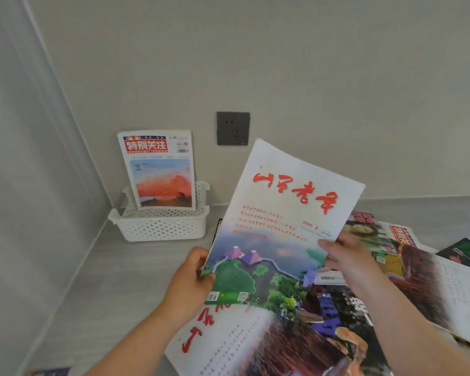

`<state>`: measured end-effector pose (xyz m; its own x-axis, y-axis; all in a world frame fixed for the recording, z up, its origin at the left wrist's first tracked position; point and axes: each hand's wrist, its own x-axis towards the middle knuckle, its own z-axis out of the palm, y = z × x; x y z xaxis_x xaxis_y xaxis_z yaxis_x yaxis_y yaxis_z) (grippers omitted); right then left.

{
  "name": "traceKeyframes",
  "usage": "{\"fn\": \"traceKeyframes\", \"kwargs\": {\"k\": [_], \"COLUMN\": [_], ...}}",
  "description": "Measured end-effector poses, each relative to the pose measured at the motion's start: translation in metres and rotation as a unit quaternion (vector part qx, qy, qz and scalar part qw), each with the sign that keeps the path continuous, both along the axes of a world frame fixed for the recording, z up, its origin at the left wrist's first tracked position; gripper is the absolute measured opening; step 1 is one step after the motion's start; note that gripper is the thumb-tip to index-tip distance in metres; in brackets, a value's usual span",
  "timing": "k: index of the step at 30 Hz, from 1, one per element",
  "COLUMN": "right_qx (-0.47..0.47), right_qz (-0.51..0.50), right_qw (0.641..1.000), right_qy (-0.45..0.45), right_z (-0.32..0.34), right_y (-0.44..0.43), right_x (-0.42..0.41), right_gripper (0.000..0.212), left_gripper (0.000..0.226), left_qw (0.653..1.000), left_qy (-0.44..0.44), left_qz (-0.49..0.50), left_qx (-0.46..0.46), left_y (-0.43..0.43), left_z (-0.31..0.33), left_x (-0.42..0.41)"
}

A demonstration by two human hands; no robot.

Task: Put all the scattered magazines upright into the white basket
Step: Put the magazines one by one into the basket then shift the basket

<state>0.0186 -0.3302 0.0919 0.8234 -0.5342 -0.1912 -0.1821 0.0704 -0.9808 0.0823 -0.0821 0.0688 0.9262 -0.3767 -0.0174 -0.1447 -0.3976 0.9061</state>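
Observation:
A white perforated basket [160, 226] stands in the back left corner of the counter. One magazine with a red sunset cover [159, 169] stands upright in it, leaning on the wall. I hold a second magazine [280, 221], white with red brush lettering and a green landscape, lifted and tilted above the counter. My left hand [194, 278] grips its lower left edge. My right hand [342, 253] pinches its right edge. Several more magazines lie scattered flat below and to the right, among them a reddish-brown one [255, 340] and a dark one [464, 252].
A dark wall socket [233, 128] sits above the counter behind the held magazine. A pale side wall [25, 185] closes off the left. Bare grey counter [114, 280] lies between the basket and my left hand.

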Motion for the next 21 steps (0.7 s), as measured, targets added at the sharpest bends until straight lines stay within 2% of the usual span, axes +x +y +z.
{"fn": "traceKeyframes", "kwargs": {"k": [4,7,14,21], "right_qx": [-0.082,-0.131,-0.297,-0.264], "right_qz": [0.052,0.077,0.102,0.090], "right_qw": [0.995,0.986,0.942,0.958], "right_qy": [-0.032,-0.072,-0.119,-0.063], "right_z": [0.041,0.069,0.107,0.072], "right_y": [0.041,0.069,0.125,0.133], "right_x": [0.047,0.089,0.187,0.258], "right_gripper": [0.027,0.028,0.023,0.020], "left_gripper": [0.033,0.028,0.025,0.026], "left_qw": [0.994,0.983,0.951,0.957], "left_qy": [-0.064,-0.107,-0.132,-0.114], "left_qz": [0.087,0.147,0.277,0.267], "left_qx": [0.030,-0.004,-0.028,0.005], "left_y": [0.026,0.046,0.081,0.099], "left_z": [0.018,0.041,0.075,0.054], "left_x": [0.043,0.079,0.185,0.250]}}
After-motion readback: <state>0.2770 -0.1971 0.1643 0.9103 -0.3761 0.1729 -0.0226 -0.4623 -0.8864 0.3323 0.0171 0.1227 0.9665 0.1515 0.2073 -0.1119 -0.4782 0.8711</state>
